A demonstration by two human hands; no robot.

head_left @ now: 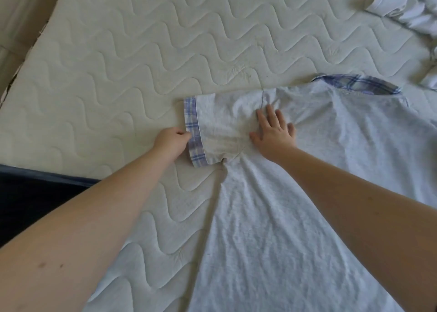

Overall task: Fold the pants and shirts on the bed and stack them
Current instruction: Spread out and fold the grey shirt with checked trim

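The grey shirt (295,193) lies flat on the quilted mattress (118,63), sleeve (212,132) stretched out. The left hand (171,143) pinches its plaid cuff (192,132) while the right hand (272,132) presses flat, fingers spread, near the shoulder — good anchoring. I'd fold the sleeve across at that pressed line, keeping the cuff taut so no wrinkles get trapped.

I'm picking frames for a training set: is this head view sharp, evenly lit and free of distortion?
Head view: soft, even daylight, no glare, only faint shadows under the left hand and right hand; shirt and mattress quilting fairly sharp; wide-angle bending stretches the forearms at the lower edge; clothes pile at the top right corner looks bright and soft.
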